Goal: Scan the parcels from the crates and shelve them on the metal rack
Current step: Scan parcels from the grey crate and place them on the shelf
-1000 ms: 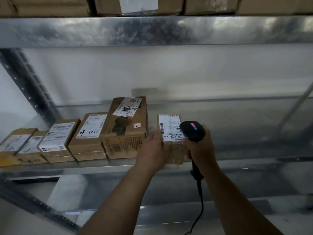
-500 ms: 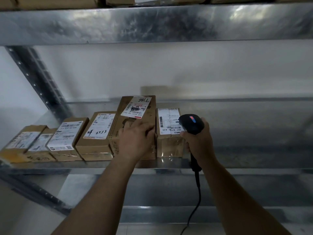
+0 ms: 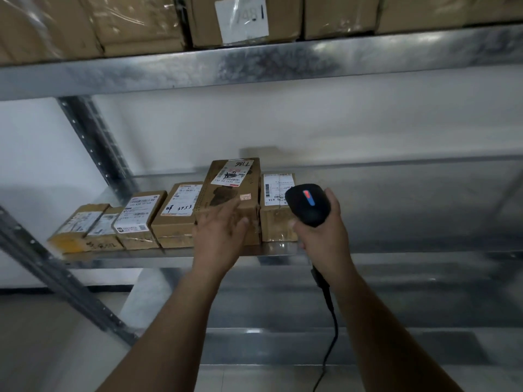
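Several brown cardboard parcels stand in a row on the middle shelf of the metal rack (image 3: 396, 244). The rightmost small parcel (image 3: 276, 222) carries a white label and stands free beside the tall parcel (image 3: 235, 188) marked T786. My left hand (image 3: 220, 236) has straight fingers and lies against the front of the tall parcel. My right hand (image 3: 322, 236) grips a black corded barcode scanner (image 3: 308, 203) just right of the small parcel, with its red and blue light showing.
More cardboard boxes (image 3: 243, 21) fill the upper shelf. A slanted rack upright (image 3: 96, 148) stands at the left. To the right of the parcels the middle shelf is bare metal. A lower shelf (image 3: 283, 329) lies below, and the scanner cable (image 3: 331, 335) hangs down.
My left hand let go of the small parcel, now standing on the shelf, and moved left onto the tall parcel. The right hand with the scanner stayed beside the small parcel.
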The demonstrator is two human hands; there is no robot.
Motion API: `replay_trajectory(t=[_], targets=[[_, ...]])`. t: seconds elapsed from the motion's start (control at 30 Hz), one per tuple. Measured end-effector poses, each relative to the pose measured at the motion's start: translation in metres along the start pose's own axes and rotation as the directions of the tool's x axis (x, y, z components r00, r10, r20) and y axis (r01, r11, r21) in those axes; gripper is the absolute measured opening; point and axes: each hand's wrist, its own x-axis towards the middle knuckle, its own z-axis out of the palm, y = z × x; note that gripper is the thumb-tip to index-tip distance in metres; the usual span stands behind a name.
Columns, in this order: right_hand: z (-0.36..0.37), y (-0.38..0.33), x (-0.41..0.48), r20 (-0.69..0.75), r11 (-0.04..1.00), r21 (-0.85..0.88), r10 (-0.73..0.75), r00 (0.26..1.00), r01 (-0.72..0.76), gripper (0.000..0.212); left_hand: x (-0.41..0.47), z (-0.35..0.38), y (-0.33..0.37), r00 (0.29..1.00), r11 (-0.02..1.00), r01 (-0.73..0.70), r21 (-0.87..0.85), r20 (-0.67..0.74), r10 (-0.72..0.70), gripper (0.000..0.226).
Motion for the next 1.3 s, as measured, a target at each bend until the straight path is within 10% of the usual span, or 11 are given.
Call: replay_trajectory(t=[0.67,1.3], targets=[[0.128,-0.045,-0.173,0.444,0.997,0.011,-0.076,0.893,0.079,0.095,-0.184,-0.131,-0.098,0.891,0.934,0.342,-0.106,-0.280,-0.358,0.054],[0.487,-0.098,-0.265,0.703,0.984,0.122,-0.178,0.688,0.130,0.092,-0.203,-0.349,-0.348,0.713,0.845,0.528,-0.087,-0.495,-0.497,0.056]])
